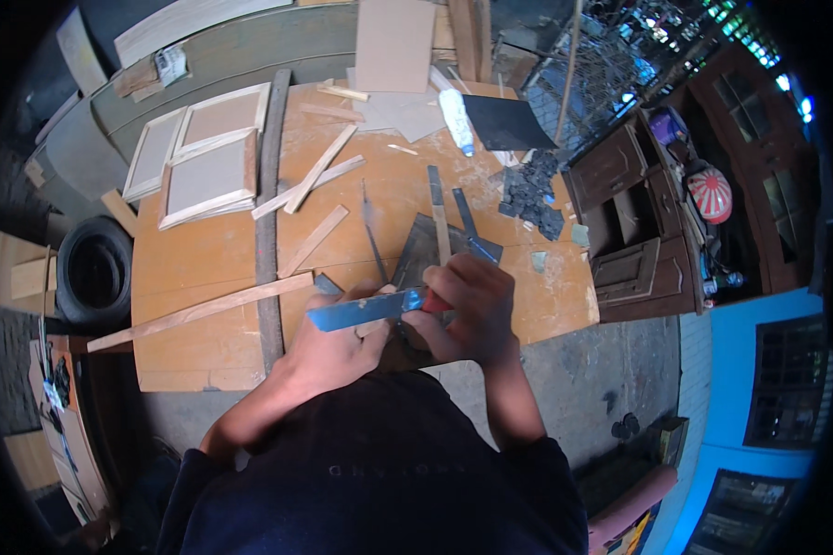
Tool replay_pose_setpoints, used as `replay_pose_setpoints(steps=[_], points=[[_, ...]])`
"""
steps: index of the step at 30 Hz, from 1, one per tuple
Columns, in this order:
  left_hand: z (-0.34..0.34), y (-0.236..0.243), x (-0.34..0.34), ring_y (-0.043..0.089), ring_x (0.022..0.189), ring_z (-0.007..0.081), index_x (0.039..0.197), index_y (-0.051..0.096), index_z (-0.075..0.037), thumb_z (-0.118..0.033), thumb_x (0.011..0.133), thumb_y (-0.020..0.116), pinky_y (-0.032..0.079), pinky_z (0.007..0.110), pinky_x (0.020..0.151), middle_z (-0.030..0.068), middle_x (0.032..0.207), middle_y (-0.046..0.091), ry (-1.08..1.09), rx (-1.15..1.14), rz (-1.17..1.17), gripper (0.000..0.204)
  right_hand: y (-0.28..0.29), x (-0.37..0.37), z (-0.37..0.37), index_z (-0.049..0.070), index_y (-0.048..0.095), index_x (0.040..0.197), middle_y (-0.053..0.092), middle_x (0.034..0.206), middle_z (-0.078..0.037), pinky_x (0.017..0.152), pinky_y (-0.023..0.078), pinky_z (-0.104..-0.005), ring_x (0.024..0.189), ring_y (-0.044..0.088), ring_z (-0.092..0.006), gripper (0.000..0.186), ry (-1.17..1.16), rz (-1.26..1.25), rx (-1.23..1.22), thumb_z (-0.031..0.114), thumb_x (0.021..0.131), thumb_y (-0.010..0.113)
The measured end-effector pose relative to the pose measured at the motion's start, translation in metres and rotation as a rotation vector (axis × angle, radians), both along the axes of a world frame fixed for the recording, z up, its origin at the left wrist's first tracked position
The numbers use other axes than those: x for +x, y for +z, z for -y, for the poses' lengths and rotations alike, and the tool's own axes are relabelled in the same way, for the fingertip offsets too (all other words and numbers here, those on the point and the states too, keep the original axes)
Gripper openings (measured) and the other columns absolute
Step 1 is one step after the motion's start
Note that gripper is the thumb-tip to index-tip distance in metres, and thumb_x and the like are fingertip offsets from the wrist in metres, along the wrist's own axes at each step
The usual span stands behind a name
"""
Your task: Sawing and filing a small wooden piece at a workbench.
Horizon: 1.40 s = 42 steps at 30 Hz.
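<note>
The flat-bladed tool (pixel 361 312) is pointing leftward from the right hand (pixel 470 310), which is clenching its red handle (pixel 434 301); the blade is partly hiding the curled left hand (pixel 333 351), whose hold I cannot tell.

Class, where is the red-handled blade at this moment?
In the head view, the red-handled blade is in the right hand, pointing left, near the left hand.

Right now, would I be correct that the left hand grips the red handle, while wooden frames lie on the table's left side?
Not quite: not the left hand but the right hand grips the red handle, as the head view shows; wooden frames lie on the left side of the table.
</note>
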<state>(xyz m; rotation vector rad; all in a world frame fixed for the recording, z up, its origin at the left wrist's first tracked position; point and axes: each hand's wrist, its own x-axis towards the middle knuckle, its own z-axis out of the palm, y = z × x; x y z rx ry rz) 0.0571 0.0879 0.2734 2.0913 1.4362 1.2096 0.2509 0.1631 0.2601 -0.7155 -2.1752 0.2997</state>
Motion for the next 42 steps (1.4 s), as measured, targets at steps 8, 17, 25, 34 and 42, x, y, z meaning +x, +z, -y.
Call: replay_pose_setpoints(steps=[8,17,25,34,42], points=[[0.019,-0.034,-0.029,0.040,0.047,0.0249,0.071,0.046,-0.003,-0.017,0.086,0.069,0.037,0.035,0.047,0.0076,0.056,0.036,-0.109,-0.320,0.069,0.031,-0.116,0.082,-0.024,0.004,0.060,0.086,0.066,0.079,-0.019,0.065,0.049,-0.0498,0.077,0.064,-0.0450,0.035,-0.833,-0.094,-0.468,0.038,0.089,0.069],[0.033,-0.059,-0.053,0.030,0.056,0.0082,0.070,0.037,-0.011,-0.044,0.100,0.051,0.024,0.027,0.050,-0.0043,0.063,0.031,0.036,-0.684,0.841,0.046,-0.268,0.178,-0.034,0.008,0.059,0.122,0.064,0.120,-0.019,0.089,0.049,-0.0552,0.112,0.060,-0.0392,0.040,-1.245,0.275,-0.668,0.035,0.093,0.061],[0.037,-0.059,-0.063,0.028,0.047,0.0088,0.070,0.036,-0.010,-0.051,0.101,0.046,0.021,0.027,0.044,-0.0024,0.056,0.030,0.104,-0.510,0.977,0.052,-0.237,0.143,-0.044,0.010,0.059,0.117,0.054,0.127,-0.018,0.092,0.043,-0.0573,0.119,0.052,-0.0385,0.034,-1.070,0.293,-0.464,0.034,0.094,0.060],[0.035,-0.062,-0.051,0.026,0.046,0.0082,0.070,0.037,-0.011,-0.056,0.100,0.043,0.019,0.027,0.044,-0.0033,0.055,0.029,0.170,-0.538,1.011,0.054,-0.241,0.004,0.017,0.011,0.062,0.124,0.056,0.123,-0.012,0.092,0.041,-0.0522,0.115,0.054,-0.0338,0.044,-0.542,0.250,-0.219,0.037,0.088,0.067],[0.039,-0.049,-0.058,0.027,0.047,0.0077,0.071,0.038,-0.012,-0.057,0.100,0.043,0.021,0.026,0.045,-0.0038,0.056,0.030,0.315,-0.500,1.023,0.054,-0.245,-0.048,0.056,0.011,0.061,0.123,0.052,0.113,-0.010,0.085,0.043,-0.0523,0.104,0.052,-0.0317,0.058,-0.332,0.374,-0.332,0.049,0.079,0.071]])
